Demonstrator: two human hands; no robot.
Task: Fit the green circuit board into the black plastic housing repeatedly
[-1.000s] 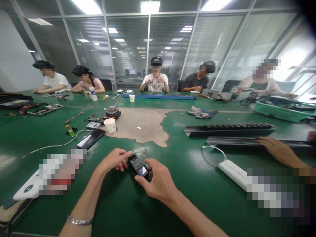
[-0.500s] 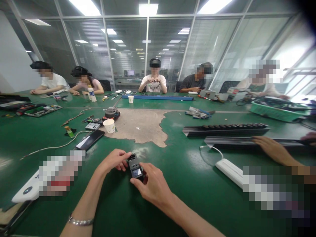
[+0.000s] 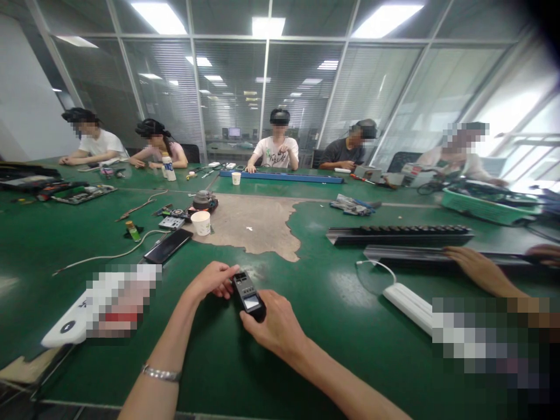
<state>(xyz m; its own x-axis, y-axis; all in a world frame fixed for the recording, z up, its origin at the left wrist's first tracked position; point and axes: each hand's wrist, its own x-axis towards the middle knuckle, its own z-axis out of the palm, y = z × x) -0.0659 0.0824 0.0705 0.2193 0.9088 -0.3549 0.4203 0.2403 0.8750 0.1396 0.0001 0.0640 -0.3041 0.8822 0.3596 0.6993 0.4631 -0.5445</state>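
Note:
Over the green table, a small black handheld device (image 3: pixel 248 290) with a little lit screen is tilted between my two hands. My right hand (image 3: pixel 280 324) is closed round its near end, thumb along the side by the screen. At the far end, my left hand (image 3: pixel 213 281) pinches it with thumb and fingertips, the other fingers curled beneath. A silver bracelet (image 3: pixel 161 373) circles my left wrist. What the device is exactly, I cannot make out.
Left of my hands lie a black phone (image 3: pixel 168 246), a paper cup (image 3: pixel 201 223) and a white power strip (image 3: pixel 65 329). Another white strip (image 3: pixel 411 309) lies right, near a co-worker's hand (image 3: pixel 481 271) on a dark metal rail (image 3: pixel 411 255). Several people sit opposite.
The view has shifted slightly, and the device sits a little further right in the picture, still in both hands. The person opposite has lowered one hand to the blue bar.

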